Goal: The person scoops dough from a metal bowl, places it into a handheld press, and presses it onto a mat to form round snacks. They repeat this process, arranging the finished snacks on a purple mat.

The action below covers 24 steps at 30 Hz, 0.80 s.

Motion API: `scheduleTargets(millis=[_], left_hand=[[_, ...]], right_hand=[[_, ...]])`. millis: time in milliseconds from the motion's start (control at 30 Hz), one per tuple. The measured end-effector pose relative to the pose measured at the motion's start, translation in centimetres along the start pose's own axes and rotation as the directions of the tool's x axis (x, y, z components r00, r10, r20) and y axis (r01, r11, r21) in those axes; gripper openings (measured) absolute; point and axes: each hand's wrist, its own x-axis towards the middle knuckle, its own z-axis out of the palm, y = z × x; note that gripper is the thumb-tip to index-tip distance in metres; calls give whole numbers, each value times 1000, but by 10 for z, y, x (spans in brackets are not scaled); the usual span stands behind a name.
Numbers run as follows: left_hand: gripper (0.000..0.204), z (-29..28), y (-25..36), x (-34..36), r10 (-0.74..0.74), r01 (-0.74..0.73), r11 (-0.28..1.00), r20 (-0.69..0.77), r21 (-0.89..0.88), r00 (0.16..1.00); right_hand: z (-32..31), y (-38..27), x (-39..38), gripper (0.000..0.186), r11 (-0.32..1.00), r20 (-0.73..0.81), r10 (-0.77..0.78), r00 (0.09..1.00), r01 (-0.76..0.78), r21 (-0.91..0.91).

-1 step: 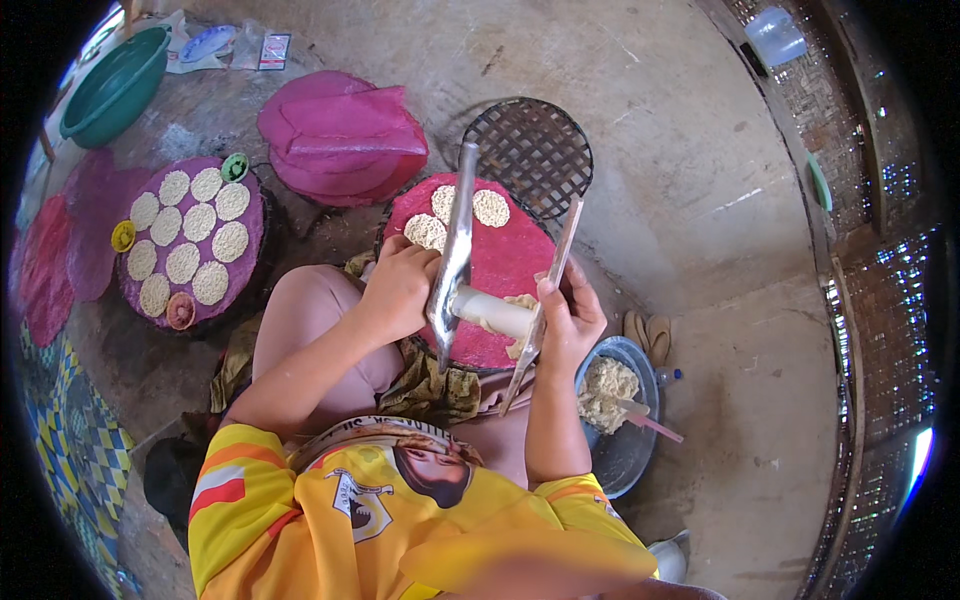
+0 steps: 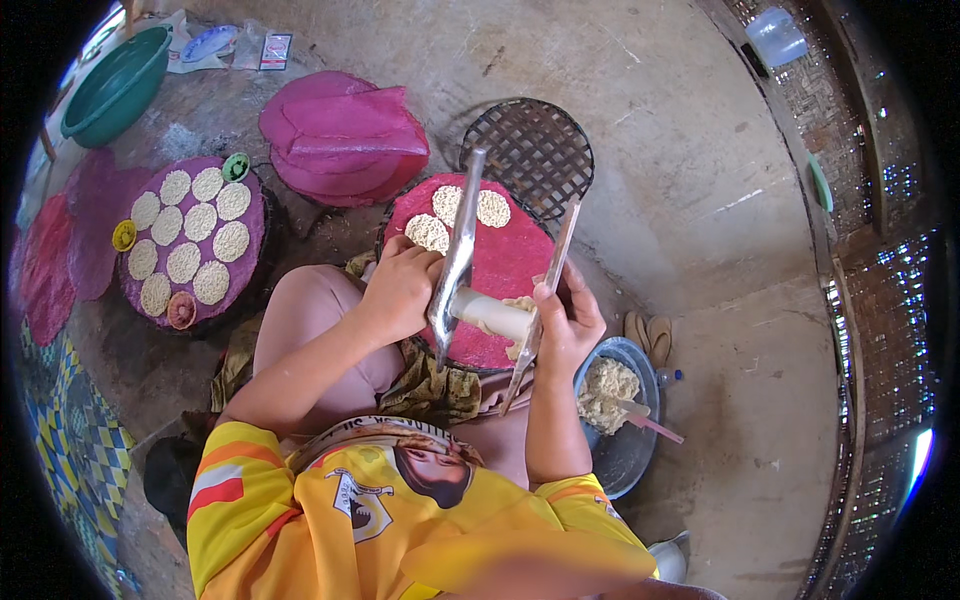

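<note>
Right hand [image 2: 570,315] gripping the press [image 2: 500,314], left hand [image 2: 400,290] curled beside it, can't really tell its grip. Pink sheet [image 2: 512,262] below it, grey floor [image 2: 740,390] around, woven wall [image 2: 895,345] well right.

Before the person lies a round pink-covered tray [image 2: 515,250], with three pale, flat dough discs [image 2: 492,208] toward its far side and a white cylindrical press with long handles [image 2: 500,313] above its near part — between the left hand [image 2: 400,290] and the right hand [image 2: 568,335]. Just beyond the tray, to the right, sits a round dark lattice-woven basket [image 2: 528,155]; beyond it to the left, a stack of flat pink sheets [image 2: 345,145]. Farther left is a round purple-covered tray [image 2: 208,246] bearing more discs. Beside the right forearm, a round grey-blue basin [image 2: 620,465] holds pale dough [image 2: 606,390] and a pink-handled spatula [image 2: 655,427].
</note>
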Motion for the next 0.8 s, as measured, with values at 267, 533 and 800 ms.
scheduleTargets(millis=[267,533,800], left_hand=[[31,-2,-4,5,227,-216,972,135,-87,965],[25,6,5,15,299,-248,954,481,-169,824],[60,49,58,-7,-550,346,497,20,-796,835]], right_hand=[[1,1,-28,46,847,181,-469,864,498,-183],[-1,-13,8,94,910,407,212,889,-331,249],[-34,-57,79,88,811,369,110,923,-298,504]])
